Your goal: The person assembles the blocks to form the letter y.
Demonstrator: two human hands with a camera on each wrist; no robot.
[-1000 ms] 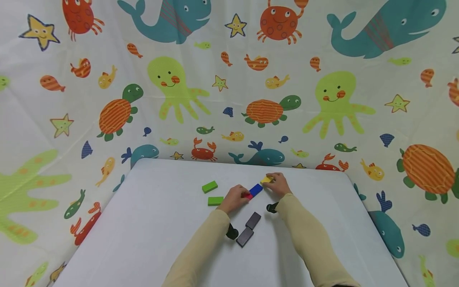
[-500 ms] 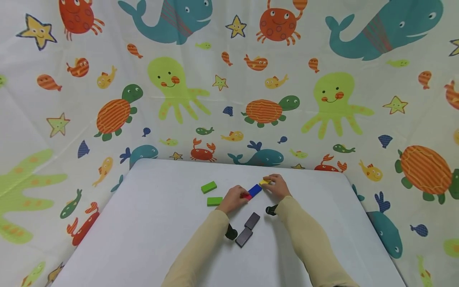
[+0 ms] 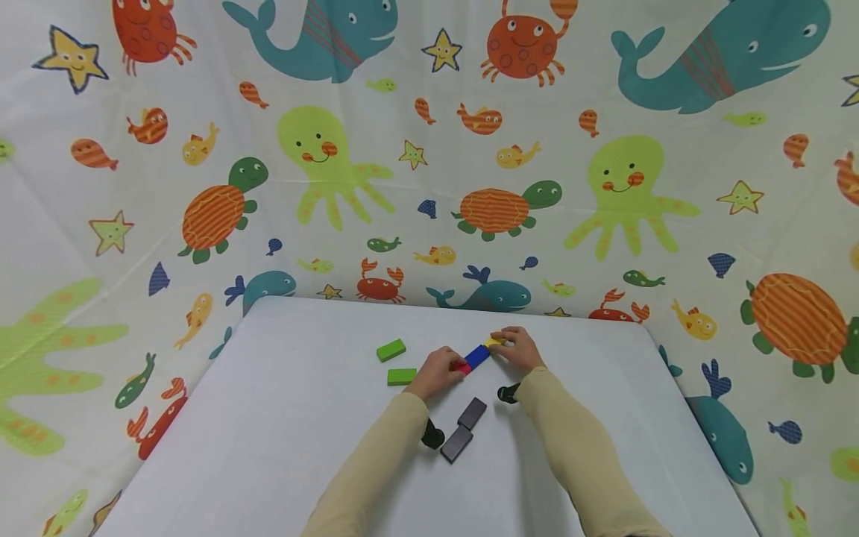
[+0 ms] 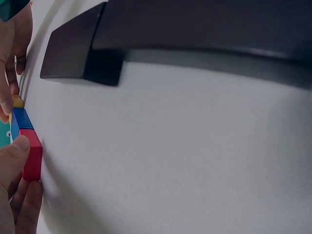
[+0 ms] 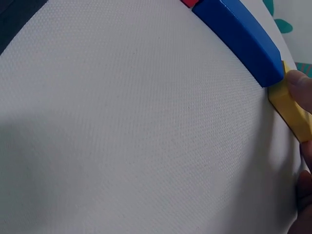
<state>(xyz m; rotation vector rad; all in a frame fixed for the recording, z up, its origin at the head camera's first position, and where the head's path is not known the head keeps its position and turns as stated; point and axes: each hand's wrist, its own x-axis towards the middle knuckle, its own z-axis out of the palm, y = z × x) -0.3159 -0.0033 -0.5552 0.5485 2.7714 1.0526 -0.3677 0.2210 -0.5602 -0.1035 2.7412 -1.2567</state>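
Observation:
Red, blue and yellow blocks lie end to end in a slanting row on the white table. My left hand (image 3: 438,372) grips the red block (image 4: 32,155) at the near end, thumb on one side and fingers at its end. In the middle sits the blue block (image 3: 477,357), touched by neither hand. At the far end my right hand (image 3: 520,349) holds the yellow block (image 5: 291,108) between thumb and fingers. The yellow block meets the blue one's end in the right wrist view. Much of the red block is hidden by the left hand in the head view.
Two green blocks, one (image 3: 391,350) behind the other (image 3: 402,377), lie left of the hands. Two dark grey blocks (image 3: 473,412) lie end to end between the forearms. A cloth (image 3: 496,209) printed with sea animals hangs behind the white table (image 3: 302,418).
The right hand has shifted the yellow block slightly nearer, against the blue block's end. The left hand stays on the red block.

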